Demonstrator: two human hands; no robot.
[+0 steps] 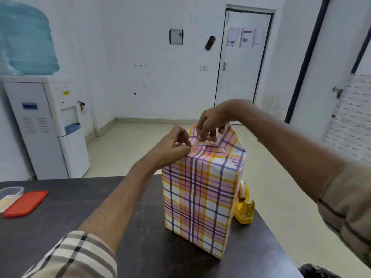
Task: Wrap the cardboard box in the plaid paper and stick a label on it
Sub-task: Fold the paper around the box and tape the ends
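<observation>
Head view, looking down over two bare forearms that reach forward to a tall cardboard box [198, 197] standing upright on a dark surface [80, 213]; the box is covered on every side that shows by plaid paper [230, 141] in pink, yellow and purple, so the cardboard itself is hidden; the left hand [174, 149] sits at the near left corner of the box top, its fingers [185, 142] drawn narrow and pinching a fold of the paper against the thumb; the right hand [210, 123] arches above the top from the far side, its fingers [202, 135] curled downward and gripping the edge of a paper flap that stands up just beyond the left fingers; the two sets of fingers are close together but not touching, with a small pale opening in the paper between them; to the right of the right fingers another flap rises in a peak; well below the right fingers, just beside the box's right side and partly behind it, a yellow tape dispenser [245, 209] rests on the surface; far to the left of the left fingers, near the surface edge, a red lid [26, 203] lies flat beside a clear container [10, 194]; beyond them stands a white water dispenser [46, 125] with a blue bottle on top; past the right fingers, a closed white door [243, 57] with papers stuck on it.
</observation>
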